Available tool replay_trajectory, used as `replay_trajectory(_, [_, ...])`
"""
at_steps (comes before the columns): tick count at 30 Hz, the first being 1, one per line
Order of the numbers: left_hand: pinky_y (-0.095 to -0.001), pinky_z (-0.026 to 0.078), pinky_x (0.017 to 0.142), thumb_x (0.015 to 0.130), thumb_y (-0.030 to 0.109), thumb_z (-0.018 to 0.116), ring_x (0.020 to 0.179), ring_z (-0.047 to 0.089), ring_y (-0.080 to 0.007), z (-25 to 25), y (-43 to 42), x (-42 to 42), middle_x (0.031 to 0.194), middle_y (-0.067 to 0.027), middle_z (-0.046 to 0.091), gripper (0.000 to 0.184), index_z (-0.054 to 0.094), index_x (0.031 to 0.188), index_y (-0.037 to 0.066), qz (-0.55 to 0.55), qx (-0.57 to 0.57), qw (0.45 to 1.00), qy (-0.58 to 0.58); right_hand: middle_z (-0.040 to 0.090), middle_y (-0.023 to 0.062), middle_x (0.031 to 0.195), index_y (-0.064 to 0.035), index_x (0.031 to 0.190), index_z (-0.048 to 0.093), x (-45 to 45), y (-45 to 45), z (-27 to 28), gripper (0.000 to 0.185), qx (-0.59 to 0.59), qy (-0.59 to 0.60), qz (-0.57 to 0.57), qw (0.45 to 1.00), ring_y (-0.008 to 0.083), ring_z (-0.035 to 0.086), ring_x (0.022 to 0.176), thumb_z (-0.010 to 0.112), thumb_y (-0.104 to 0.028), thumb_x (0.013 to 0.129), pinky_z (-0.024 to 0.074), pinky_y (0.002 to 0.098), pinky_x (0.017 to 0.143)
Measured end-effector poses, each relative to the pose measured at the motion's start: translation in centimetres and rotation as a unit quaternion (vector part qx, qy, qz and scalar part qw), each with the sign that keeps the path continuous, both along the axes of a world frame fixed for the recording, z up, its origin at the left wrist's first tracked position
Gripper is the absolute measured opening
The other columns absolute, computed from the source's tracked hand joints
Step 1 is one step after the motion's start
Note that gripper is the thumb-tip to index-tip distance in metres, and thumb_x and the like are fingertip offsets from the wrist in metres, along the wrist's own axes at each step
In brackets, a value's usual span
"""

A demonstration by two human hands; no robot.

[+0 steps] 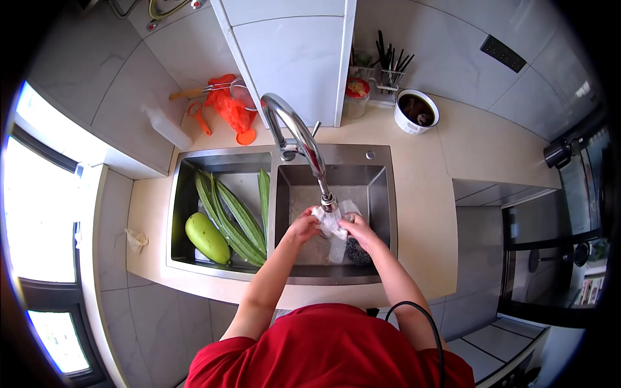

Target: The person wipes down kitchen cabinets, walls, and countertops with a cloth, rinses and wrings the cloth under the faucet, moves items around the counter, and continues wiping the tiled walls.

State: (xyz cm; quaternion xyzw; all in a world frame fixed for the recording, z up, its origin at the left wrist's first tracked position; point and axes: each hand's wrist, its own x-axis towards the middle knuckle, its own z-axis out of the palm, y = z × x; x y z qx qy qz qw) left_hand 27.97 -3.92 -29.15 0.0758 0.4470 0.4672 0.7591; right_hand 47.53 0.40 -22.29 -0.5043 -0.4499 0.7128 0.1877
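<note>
A white cloth [328, 223] is held between my two hands under the spout of the chrome faucet [301, 137], over the right basin [381, 213]. My left hand [304, 226] pinches its left side, fingers closed. On the other side, my right hand [357, 229] has its fingers closed on the cloth's right edge. Water appears to run onto the cloth. Below my hands, a dark scrubber [357, 252] lies in the basin beside a pale, translucent item [337, 249].
The left basin [176, 226] holds a green gourd [207, 237] and several long ridged gourds [240, 210]. Behind the sink are an orange-red bag [231, 105], a red-lidded jar [356, 98] and a white pot [416, 126] with dark contents. A crumpled cloth [136, 240] lies on the left counter.
</note>
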Motion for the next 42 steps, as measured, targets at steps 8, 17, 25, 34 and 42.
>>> replay_trajectory(8, [-0.0403,0.047,0.09,0.091,0.028,0.05,0.102,0.057,-0.0247,7.3,-1.6,1.9,0.118,-0.0095,0.055,0.038,0.047,0.123,0.008,-0.021,-0.006,0.993,-0.112,0.06,0.0029,0.097,-0.0104,0.104,0.057,-1.0,-0.4,0.0,0.03,-0.084,0.109,-0.113,0.984,0.0143,0.059,0.079,0.052,-0.036,0.091,0.0508,0.0308,0.066])
replay_trajectory(17, [-0.0373,0.05,0.083,0.092,0.025,0.051,0.099,0.06,-0.022,6.7,-1.3,0.9,0.116,-0.0079,0.056,0.035,0.046,0.124,0.012,-0.016,0.071,0.995,-0.072,0.053,0.0075,0.107,-0.0028,0.114,0.047,1.1,-0.3,-0.7,0.052,-0.012,0.026,-0.028,0.999,0.0174,0.054,0.096,0.069,-0.034,0.079,0.0477,0.0323,0.082])
replay_trajectory(25, [-0.0311,0.04,0.091,0.091,0.024,0.052,0.104,0.051,-0.0158,10.0,-0.6,-1.3,0.117,-0.0054,0.054,0.035,0.052,0.122,0.008,-0.185,0.17,0.938,0.237,0.057,0.0032,0.097,-0.0022,0.113,0.05,1.6,1.5,0.5,0.046,0.137,-0.007,0.134,0.981,0.0118,0.053,0.089,0.072,-0.011,0.073,0.0436,0.0268,0.081])
replay_trajectory(34, [-0.0223,0.041,0.07,0.086,0.023,0.058,0.075,0.046,-0.0051,13.0,0.4,1.0,0.083,0.0043,0.055,0.027,0.064,0.102,0.003,-0.261,0.198,0.893,0.308,0.052,0.0119,0.114,-0.0041,0.114,0.05,-1.1,2.4,5.4,0.05,0.428,-0.076,0.291,0.852,0.023,0.052,0.105,0.066,-0.003,0.066,0.0423,0.0354,0.088])
replay_trajectory(42, [-0.0218,0.043,0.072,0.091,0.024,0.056,0.079,0.05,-0.0046,13.1,0.3,-3.8,0.086,0.0034,0.06,0.029,0.063,0.104,-0.001,-0.228,0.223,0.88,0.353,0.063,0.0089,0.087,0.0002,0.096,0.061,0.8,3.0,2.2,0.028,0.213,-0.013,0.147,0.966,0.0147,0.057,0.08,0.061,-0.023,0.08,0.0448,0.0273,0.073])
